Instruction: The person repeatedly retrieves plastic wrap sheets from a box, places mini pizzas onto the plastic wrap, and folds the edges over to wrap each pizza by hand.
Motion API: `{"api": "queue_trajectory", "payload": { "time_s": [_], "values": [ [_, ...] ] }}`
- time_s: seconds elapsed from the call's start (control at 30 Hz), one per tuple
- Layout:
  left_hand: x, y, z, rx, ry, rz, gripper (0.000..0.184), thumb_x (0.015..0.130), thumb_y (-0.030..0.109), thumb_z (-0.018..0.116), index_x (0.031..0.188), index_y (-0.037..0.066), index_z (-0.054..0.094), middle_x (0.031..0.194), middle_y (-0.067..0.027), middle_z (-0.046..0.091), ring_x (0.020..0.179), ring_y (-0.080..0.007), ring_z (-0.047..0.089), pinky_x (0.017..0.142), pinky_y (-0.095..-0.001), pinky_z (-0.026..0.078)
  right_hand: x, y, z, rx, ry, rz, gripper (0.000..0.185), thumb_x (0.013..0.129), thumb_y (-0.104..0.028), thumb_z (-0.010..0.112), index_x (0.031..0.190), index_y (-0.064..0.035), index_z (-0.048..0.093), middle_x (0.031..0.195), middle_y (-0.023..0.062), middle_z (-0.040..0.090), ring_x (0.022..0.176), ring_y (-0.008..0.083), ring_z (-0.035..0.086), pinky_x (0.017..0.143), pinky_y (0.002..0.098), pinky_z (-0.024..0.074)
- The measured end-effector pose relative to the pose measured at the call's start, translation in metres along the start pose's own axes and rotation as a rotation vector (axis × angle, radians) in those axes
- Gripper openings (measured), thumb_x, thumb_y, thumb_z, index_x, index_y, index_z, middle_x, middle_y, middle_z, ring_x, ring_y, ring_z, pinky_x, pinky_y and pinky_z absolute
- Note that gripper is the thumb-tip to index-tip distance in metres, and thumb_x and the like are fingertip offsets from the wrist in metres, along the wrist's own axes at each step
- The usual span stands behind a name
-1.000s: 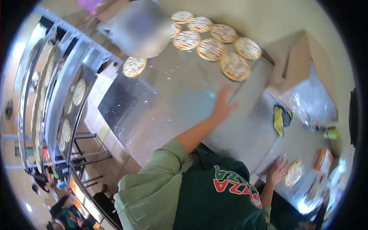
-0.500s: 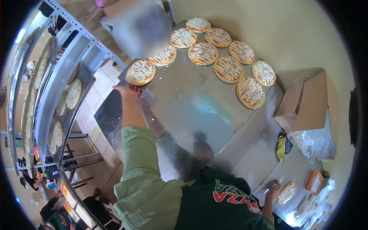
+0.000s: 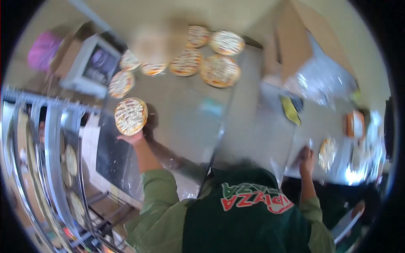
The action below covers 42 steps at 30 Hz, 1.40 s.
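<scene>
My left hand (image 3: pixel 134 137) supports a round topped pizza (image 3: pixel 131 116) from beneath, at the left side of the metal table (image 3: pixel 177 109); its thumb points out to the left. Far to the right, my right hand (image 3: pixel 307 157) rests low over the table, fingers curled and blurred, and what it may hold is too small to make out. A small pizza (image 3: pixel 327 154) in clear plastic lies just right of it. Several topped pizzas (image 3: pixel 220 71) stand grouped along the table's far side, some partly covered by a blurred patch.
An open cardboard box (image 3: pixel 303 42) with clear plastic stands at the back right, near a yellow and black cloth (image 3: pixel 290 110). A small orange box (image 3: pixel 355 125) sits at the right. Racks with pizza bases (image 3: pixel 71 160) stand at the left, below a white appliance (image 3: pixel 95 67).
The view has turned. My left hand, earlier at the edge of a pizza on the table, now has a pizza raised on it. My right hand remains near the small pizza.
</scene>
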State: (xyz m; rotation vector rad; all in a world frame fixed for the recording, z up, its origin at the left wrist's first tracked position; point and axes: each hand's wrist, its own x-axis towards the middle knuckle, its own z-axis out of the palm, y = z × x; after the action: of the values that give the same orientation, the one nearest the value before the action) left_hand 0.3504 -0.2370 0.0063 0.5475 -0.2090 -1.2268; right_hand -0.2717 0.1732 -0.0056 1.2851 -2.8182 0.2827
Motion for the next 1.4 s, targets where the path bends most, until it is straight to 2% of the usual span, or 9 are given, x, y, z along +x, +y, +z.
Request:
{"api": "queue_trajectory", "payload": {
  "time_s": [0.07,0.3,0.4,0.6,0.83,1.03,1.2,1.33,1.4],
  "values": [
    [-0.036,-0.035,0.016,0.075,0.028,-0.187,0.099,0.070,0.080,0.004,0.138,0.012,0.026,0.142,-0.0115,0.025,0.130,-0.0379,0.021,0.104,-0.0571,0.019,0.003,-0.024,-0.021,0.352,-0.139,0.360,0.031,0.085,-0.016,0.043,0.112,-0.0069,0.053,0.111,0.0137,0.054,0.105,0.0286,0.050,0.090,0.0351,0.0393],
    [-0.229,-0.215,0.076,-0.210,-0.374,-1.191,0.091,0.078,0.075,0.019,0.135,0.005,0.030,0.136,-0.0179,0.034,0.123,-0.0376,0.035,0.103,-0.0506,0.027,-0.010,-0.009,-0.012,0.139,0.126,0.082,0.039,0.082,-0.007,0.043,0.120,-0.0074,0.049,0.116,0.0141,0.049,0.105,0.0327,0.046,0.092,0.0404,0.0355],
    [-0.305,-0.274,0.106,0.195,-0.222,-1.508,0.104,0.069,0.083,0.022,0.134,0.002,0.031,0.135,-0.0198,0.035,0.122,-0.0370,0.036,0.103,-0.0489,0.028,-0.011,-0.004,-0.012,0.271,0.193,0.074,0.035,0.081,-0.004,0.045,0.115,-0.0058,0.052,0.111,0.0149,0.051,0.100,0.0332,0.048,0.088,0.0400,0.0375],
    [-0.375,-0.324,0.133,0.353,-0.302,-1.730,0.103,0.070,0.082,0.019,0.132,0.001,0.034,0.133,-0.0194,0.039,0.122,-0.0337,0.039,0.102,-0.0468,0.029,-0.012,-0.004,-0.031,0.422,0.258,0.066,0.032,0.078,0.000,0.049,0.110,-0.0042,0.055,0.105,0.0150,0.053,0.095,0.0328,0.049,0.084,0.0393,0.0395],
    [-0.340,-0.291,0.139,1.314,-0.782,-1.169,0.060,0.085,0.045,0.052,0.125,0.002,0.044,0.115,-0.0149,0.054,0.102,-0.0236,0.053,0.090,-0.0372,0.041,-0.032,-0.085,-0.056,0.585,0.115,-0.217,0.027,0.074,-0.008,0.058,0.101,-0.0086,0.057,0.094,0.0113,0.055,0.088,0.0293,0.052,0.078,0.0399,0.0421],
    [-0.273,-0.273,0.118,1.963,-1.333,0.554,0.030,0.073,0.020,0.066,0.095,0.002,0.056,0.090,-0.0144,0.054,0.081,-0.0317,0.055,0.073,-0.0399,0.045,-0.063,-0.191,0.014,0.445,-0.214,-0.800,0.029,0.070,-0.026,0.065,0.086,-0.0060,0.052,0.080,0.0081,0.050,0.079,0.0258,0.054,0.067,0.0351,0.0475],
    [-0.255,-0.290,0.112,1.930,-1.423,-0.046,0.024,0.078,0.020,0.060,0.093,0.003,0.052,0.088,-0.0167,0.055,0.083,-0.0331,0.056,0.072,-0.0421,0.046,-0.069,-0.198,0.031,0.359,-0.193,-0.828,0.022,0.076,-0.024,0.061,0.082,-0.0052,0.051,0.076,0.0103,0.050,0.070,0.0255,0.055,0.060,0.0334,0.0476],
    [-0.277,-0.272,0.172,1.176,-0.623,-1.294,0.031,0.081,0.027,0.058,0.097,0.003,0.047,0.091,-0.0185,0.058,0.084,-0.0332,0.056,0.073,-0.0445,0.046,-0.086,-0.160,0.003,1.094,-0.189,0.063,0.008,0.086,-0.014,0.051,0.087,-0.0065,0.048,0.072,0.0073,0.054,0.063,0.0177,0.055,0.054,0.0285,0.0448],
    [-0.305,-0.273,0.170,1.043,-0.781,-1.124,0.037,0.082,0.032,0.058,0.103,0.004,0.044,0.101,-0.0197,0.056,0.092,-0.0341,0.055,0.079,-0.0455,0.045,-0.094,-0.133,-0.011,1.448,-0.061,0.517,0.009,0.090,-0.015,0.047,0.088,-0.0069,0.046,0.069,0.0039,0.052,0.058,0.0119,0.053,0.050,0.0249,0.0430]
  ]
}}
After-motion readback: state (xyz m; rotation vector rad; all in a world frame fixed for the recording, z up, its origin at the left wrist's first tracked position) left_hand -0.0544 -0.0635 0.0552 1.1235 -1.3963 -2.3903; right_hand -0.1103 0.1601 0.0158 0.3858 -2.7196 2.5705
